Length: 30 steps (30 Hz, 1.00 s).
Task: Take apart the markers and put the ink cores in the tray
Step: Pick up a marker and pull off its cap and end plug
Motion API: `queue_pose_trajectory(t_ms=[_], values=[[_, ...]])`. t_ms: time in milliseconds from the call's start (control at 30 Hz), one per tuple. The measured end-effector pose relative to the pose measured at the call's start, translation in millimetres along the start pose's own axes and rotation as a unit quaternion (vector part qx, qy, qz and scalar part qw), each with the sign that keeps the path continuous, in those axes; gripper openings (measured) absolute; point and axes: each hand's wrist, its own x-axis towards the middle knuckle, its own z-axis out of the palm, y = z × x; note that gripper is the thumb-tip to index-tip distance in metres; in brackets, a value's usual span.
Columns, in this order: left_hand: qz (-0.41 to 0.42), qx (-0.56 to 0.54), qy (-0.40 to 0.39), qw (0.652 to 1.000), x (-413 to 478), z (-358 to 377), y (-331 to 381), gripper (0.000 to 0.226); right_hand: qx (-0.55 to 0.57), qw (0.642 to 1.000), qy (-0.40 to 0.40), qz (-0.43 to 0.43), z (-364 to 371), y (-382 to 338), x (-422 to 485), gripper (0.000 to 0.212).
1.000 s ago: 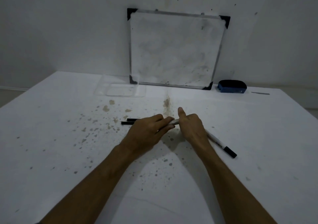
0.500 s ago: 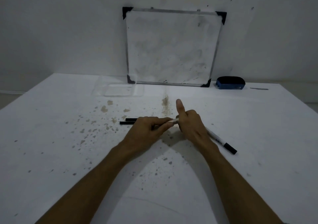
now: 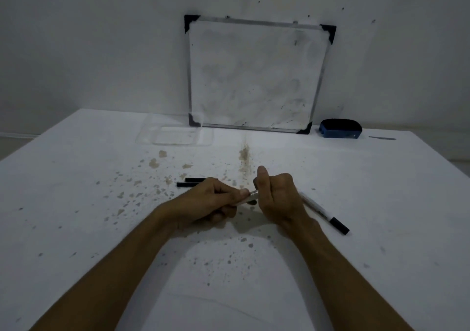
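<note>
My left hand (image 3: 211, 201) and my right hand (image 3: 278, 195) meet over the middle of the white table, both closed on one white marker (image 3: 250, 196); only a short piece of its barrel shows between the fingers. My right thumb sticks up. A second white marker with a black cap (image 3: 324, 213) lies on the table just right of my right hand. Two thin black sticks (image 3: 189, 182) lie side by side behind my left hand. A clear plastic tray (image 3: 175, 134) sits at the back left, apart from both hands.
A framed whiteboard (image 3: 256, 76) leans against the wall at the back of the table. A blue eraser (image 3: 340, 128) rests to its right. Brown stains (image 3: 244, 157) speckle the white table (image 3: 76, 203).
Both hands stay clamped on the marker at the same spot. My right hand has turned slightly, thumb still raised. The view has shifted a little.
</note>
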Motion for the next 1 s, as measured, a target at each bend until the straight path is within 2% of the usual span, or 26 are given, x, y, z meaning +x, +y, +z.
queue_pose_trajectory(t_ms=[67,133,200,300,333,367,433,500,567,633,700,767,833,900,1000], values=[[0.012,0.031,0.062,0.998,2.4,8.6,0.3,0.027,-0.019,0.999,0.027,0.039,-1.9,-0.3,5.5,0.06],[0.076,0.08,0.164,0.98,11.5,22.4,-5.2,0.027,-0.027,0.984,0.017,0.173,-7.1,-3.4,12.6,0.066],[0.17,0.186,0.237,0.938,20.0,31.0,-16.6,0.035,-0.033,0.956,-0.023,0.292,-12.2,-1.8,18.4,0.067],[0.241,0.36,0.282,0.856,25.7,35.4,-29.0,0.042,0.005,0.932,-0.037,0.361,-14.6,4.6,20.8,0.067],[0.25,0.376,0.289,0.844,27.4,35.2,-28.5,0.043,0.017,0.927,-0.031,0.372,-14.0,6.7,20.7,0.062],[0.247,0.366,0.293,0.848,29.2,34.1,-28.1,0.042,0.02,0.926,-0.024,0.376,-13.5,7.1,19.9,0.056],[0.213,0.297,0.274,0.889,27.6,33.9,-20.5,0.041,0.008,0.94,0.0,0.341,-12.5,3.3,18.0,0.049],[0.148,0.209,0.207,0.944,23.6,30.5,-10.9,0.038,0.011,0.964,0.039,0.261,-11.5,-0.7,11.5,0.054],[0.044,0.116,0.126,0.984,16.3,23.5,-1.4,0.035,0.034,0.982,0.048,0.182,-10.0,-5.5,4.0,0.059],[-0.083,0.004,0.036,0.996,6.4,12.3,7.6,0.04,0.042,0.992,0.022,0.114,-7.1,-10.4,-1.6,0.062],[-0.153,-0.094,-0.037,0.983,-1.2,-2.0,11.8,0.046,0.055,0.993,0.049,0.089,-4.9,-11.3,-0.2,0.059],[-0.162,-0.178,-0.061,0.969,-8.3,-15.4,10.2,0.046,0.096,0.979,0.13,0.127,-8.2,-7.1,4.4,0.057],[-0.121,-0.241,-0.043,0.962,-13.0,-26.1,6.7,0.044,0.097,0.967,0.161,0.17,-15.0,1.3,4.9,0.061],[-0.06,-0.287,-0.006,0.956,-11.4,-30.6,5.0,0.045,0.047,0.973,0.116,0.196,-16.8,4.4,0.5,0.062],[0.016,-0.316,0.063,0.947,-3.0,-20.4,6.4,0.041,-0.061,0.977,0.031,0.204,-6.3,3.3,0.3,0.045]])
